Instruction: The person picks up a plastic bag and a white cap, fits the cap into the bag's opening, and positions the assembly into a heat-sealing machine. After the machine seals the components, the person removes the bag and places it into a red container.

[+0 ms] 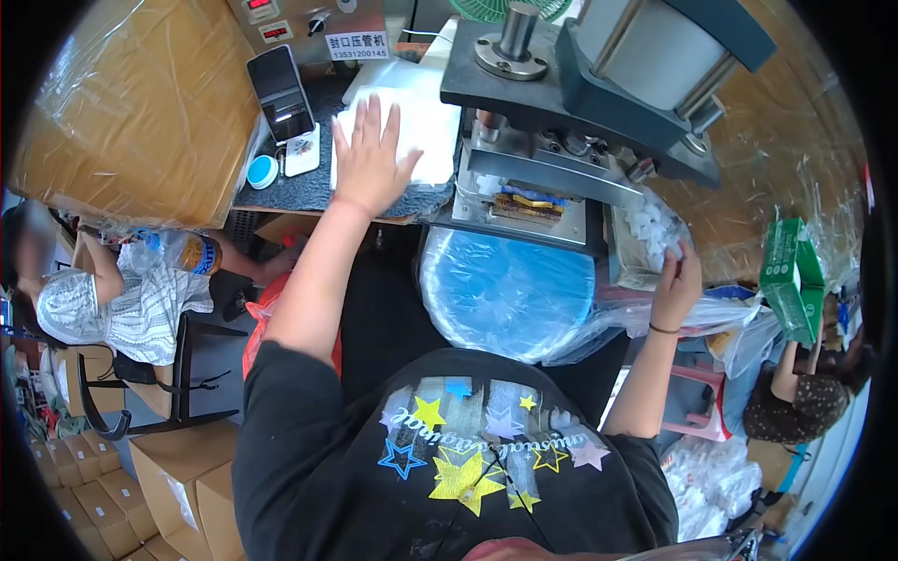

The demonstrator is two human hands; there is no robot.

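My left hand (369, 173) lies with fingers spread over a stack of white sheets or thin bags (428, 140) on the dark bench mat. At the right, my right hand (679, 285) reaches into a tray (629, 272) of small white plastic pieces (647, 224). Its thumb and fingertips come together at the pieces; whatever they hold is too small to make out. Between my hands stands a metal press (552, 166). In its lower die (531, 211) are blue, yellow and brown strips.
A phone (281, 93) leans beside a small blue-lidded jar (263, 172). Before the press sits a round plastic-lined blue tub (510, 290). Wrapped cartons (140, 112) flank the bench. One person sits at the left; at the right, another (800, 402) is near a green box (791, 280).
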